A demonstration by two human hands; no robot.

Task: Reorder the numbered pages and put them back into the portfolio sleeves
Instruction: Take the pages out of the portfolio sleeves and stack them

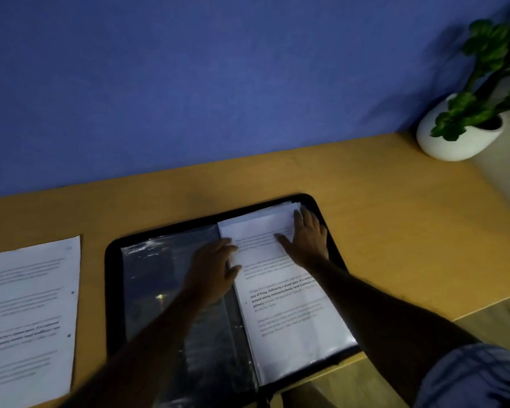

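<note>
Head view: black zip portfolio (112,275) lies open on a wooden desk (395,216). Its right half holds a printed page (292,319); one bold line reads "Defined by a slower pace", the rest is blurred. The right hand (309,242) presses the page's top with flat, spread fingers. The left hand (212,272) touches the page's inner edge at the spine; whether it pinches cannot be told. Loose printed pages (27,313) lie well to the left.
</note>
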